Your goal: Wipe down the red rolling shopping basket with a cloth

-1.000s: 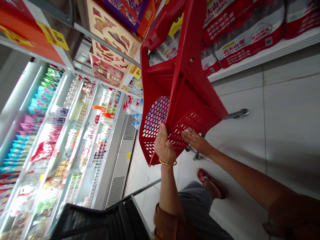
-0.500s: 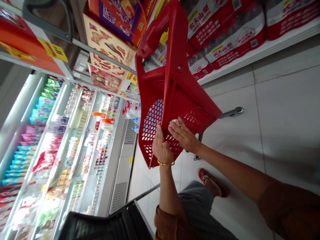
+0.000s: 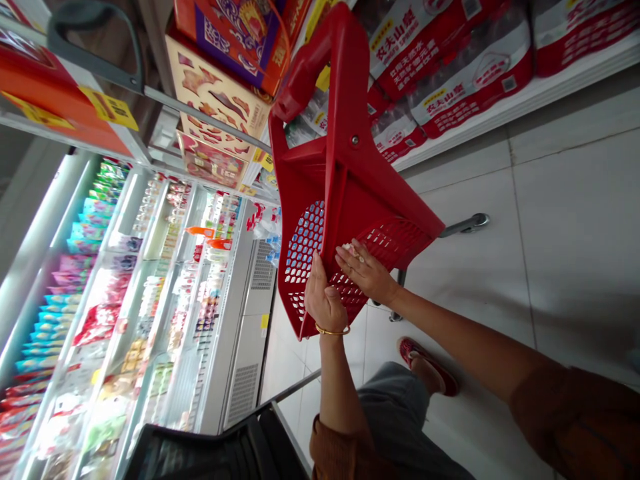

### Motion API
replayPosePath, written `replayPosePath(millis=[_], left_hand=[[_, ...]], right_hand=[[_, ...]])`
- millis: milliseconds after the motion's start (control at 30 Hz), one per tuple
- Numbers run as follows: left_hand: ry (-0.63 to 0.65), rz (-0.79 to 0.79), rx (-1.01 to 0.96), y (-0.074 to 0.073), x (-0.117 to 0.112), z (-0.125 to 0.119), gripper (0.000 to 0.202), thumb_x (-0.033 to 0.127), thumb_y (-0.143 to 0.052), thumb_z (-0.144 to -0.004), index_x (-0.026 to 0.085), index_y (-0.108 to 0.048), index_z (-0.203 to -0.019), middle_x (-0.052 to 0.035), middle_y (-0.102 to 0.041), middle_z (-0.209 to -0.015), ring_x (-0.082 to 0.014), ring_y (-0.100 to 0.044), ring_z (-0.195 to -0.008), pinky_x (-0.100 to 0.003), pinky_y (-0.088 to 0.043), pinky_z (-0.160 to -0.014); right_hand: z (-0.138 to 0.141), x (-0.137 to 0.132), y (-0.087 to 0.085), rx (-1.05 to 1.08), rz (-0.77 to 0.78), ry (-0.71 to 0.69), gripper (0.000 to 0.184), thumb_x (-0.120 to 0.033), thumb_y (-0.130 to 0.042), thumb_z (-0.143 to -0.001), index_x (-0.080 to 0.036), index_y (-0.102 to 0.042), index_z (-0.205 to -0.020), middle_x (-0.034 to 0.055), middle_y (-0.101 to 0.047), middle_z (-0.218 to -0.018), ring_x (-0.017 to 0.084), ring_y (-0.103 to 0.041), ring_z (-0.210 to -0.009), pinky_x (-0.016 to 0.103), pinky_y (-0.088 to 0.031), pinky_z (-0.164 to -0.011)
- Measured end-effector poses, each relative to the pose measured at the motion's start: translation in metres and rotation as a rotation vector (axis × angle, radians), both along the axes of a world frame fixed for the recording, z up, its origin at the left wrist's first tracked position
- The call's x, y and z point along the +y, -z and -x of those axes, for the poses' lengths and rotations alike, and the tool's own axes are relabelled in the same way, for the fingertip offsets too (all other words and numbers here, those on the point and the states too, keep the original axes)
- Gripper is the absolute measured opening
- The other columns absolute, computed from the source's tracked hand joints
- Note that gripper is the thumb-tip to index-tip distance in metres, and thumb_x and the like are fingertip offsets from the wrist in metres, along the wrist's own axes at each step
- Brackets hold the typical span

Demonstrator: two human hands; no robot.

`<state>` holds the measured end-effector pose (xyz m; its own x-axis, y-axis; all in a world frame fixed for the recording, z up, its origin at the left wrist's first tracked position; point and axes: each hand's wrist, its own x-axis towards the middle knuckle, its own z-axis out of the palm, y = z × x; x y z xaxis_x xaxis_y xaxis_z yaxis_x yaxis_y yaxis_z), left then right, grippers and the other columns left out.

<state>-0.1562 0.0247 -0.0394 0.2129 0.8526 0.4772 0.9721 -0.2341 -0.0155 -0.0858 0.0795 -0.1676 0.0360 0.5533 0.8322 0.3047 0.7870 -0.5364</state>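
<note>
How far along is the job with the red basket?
Done, it seems: the red plastic basket already stands tilted up beside the chilled display case. In hand: the left hand grips the basket's mesh edge, and the right hand lies on the mesh over a small pale bit. Left, probably: that pale bit sits on the mesh, not yet off it.

Head-worn view, facing down, apparently rolled sideways.
</note>
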Motion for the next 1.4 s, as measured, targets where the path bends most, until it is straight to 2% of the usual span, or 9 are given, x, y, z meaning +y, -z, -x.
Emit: replayPosePath(millis=[167,267,367,467,633,767,1000,1233,1400], left_hand=[[0.016,-0.011,-0.008,0.001,0.000,0.000,0.071,0.055,-0.009,-0.099,0.011,-0.039,-0.145,-0.0159,-0.049,-0.144,-0.0222,-0.047,-0.134,-0.036,-0.040,-0.109],[0.047,-0.023,-0.012,0.001,0.001,0.000,0.071,0.055,-0.010,-0.099,0.010,-0.041,-0.144,-0.0165,-0.050,-0.143,-0.0218,-0.047,-0.134,-0.035,-0.040,-0.109],[0.020,-0.027,-0.002,0.001,0.002,0.000,0.072,0.056,-0.009,-0.099,0.011,-0.041,-0.144,-0.0161,-0.051,-0.142,-0.0209,-0.047,-0.134,-0.034,-0.040,-0.108],[0.002,-0.025,0.003,0.001,0.001,0.000,0.073,0.056,-0.008,-0.098,0.011,-0.042,-0.144,-0.0171,-0.051,-0.142,-0.0210,-0.048,-0.133,-0.034,-0.040,-0.108],[0.011,-0.028,0.011,0.002,0.001,-0.001,0.072,0.057,-0.011,-0.098,0.009,-0.041,-0.144,-0.0185,-0.050,-0.142,-0.0234,-0.048,-0.134,-0.036,-0.040,-0.108],[0.012,-0.034,0.003,0.002,0.001,-0.002,0.073,0.057,-0.011,-0.098,0.009,-0.041,-0.144,-0.0188,-0.050,-0.142,-0.0243,-0.048,-0.133,-0.037,-0.041,-0.107],[0.024,-0.044,0.024,0.002,0.002,-0.001,0.070,0.055,-0.014,-0.099,0.008,-0.040,-0.144,-0.0189,-0.050,-0.143,-0.0239,-0.047,-0.134,-0.037,-0.040,-0.108],[0.007,-0.051,0.103,0.006,0.001,0.000,0.071,0.057,-0.019,-0.098,0.009,-0.035,-0.147,-0.0187,-0.047,-0.145,-0.0264,-0.044,-0.136,-0.041,-0.038,-0.110],[0.017,-0.052,0.139,0.006,0.001,0.001,0.068,0.054,-0.027,-0.098,0.010,-0.031,-0.149,-0.0186,-0.044,-0.147,-0.0270,-0.043,-0.137,-0.041,-0.039,-0.110]], right_hand=[[0.001,-0.006,0.017,-0.022,-0.010,0.039,0.051,-0.003,-0.037,-0.095,-0.014,-0.039,-0.145,0.0093,-0.037,-0.152,0.027,-0.005,-0.147,0.053,-0.037,-0.116],[0.000,-0.006,0.021,-0.021,-0.029,0.046,0.053,-0.002,-0.037,-0.094,-0.012,-0.036,-0.146,0.0098,-0.036,-0.153,0.028,-0.006,-0.147,0.053,-0.038,-0.115],[0.000,-0.005,0.023,-0.022,-0.051,0.062,0.054,-0.001,-0.039,-0.093,-0.008,-0.034,-0.147,0.0117,-0.036,-0.153,0.030,-0.007,-0.147,0.052,-0.038,-0.116],[0.001,-0.007,0.029,-0.040,-0.011,0.039,0.056,0.000,-0.038,-0.093,-0.012,-0.034,-0.147,0.0112,-0.034,-0.154,0.029,-0.010,-0.147,0.054,-0.036,-0.116],[0.002,-0.014,0.050,-0.034,0.037,0.013,0.058,0.002,-0.038,-0.092,-0.012,-0.033,-0.148,0.0115,-0.039,-0.151,0.028,-0.009,-0.147,0.053,-0.037,-0.116],[0.003,-0.015,0.065,-0.036,0.057,-0.023,0.055,0.001,-0.036,-0.093,-0.013,-0.036,-0.146,0.0117,-0.039,-0.151,0.026,-0.014,-0.148,0.053,-0.035,-0.117],[0.003,-0.014,0.072,-0.069,0.046,-0.002,0.054,0.000,-0.035,-0.093,-0.014,-0.038,-0.145,0.0103,-0.043,-0.150,0.027,-0.010,-0.148,0.053,-0.041,-0.113],[0.000,-0.018,0.088,-0.079,0.089,-0.050,0.056,0.000,-0.032,-0.093,-0.012,-0.033,-0.147,0.0141,-0.044,-0.149,0.026,-0.018,-0.147,0.057,-0.038,-0.113],[-0.002,-0.021,0.088,-0.066,0.101,-0.076,0.059,0.002,-0.029,-0.092,-0.013,-0.028,-0.149,0.0141,-0.043,-0.149,0.024,-0.020,-0.147,0.058,-0.036,-0.114]])
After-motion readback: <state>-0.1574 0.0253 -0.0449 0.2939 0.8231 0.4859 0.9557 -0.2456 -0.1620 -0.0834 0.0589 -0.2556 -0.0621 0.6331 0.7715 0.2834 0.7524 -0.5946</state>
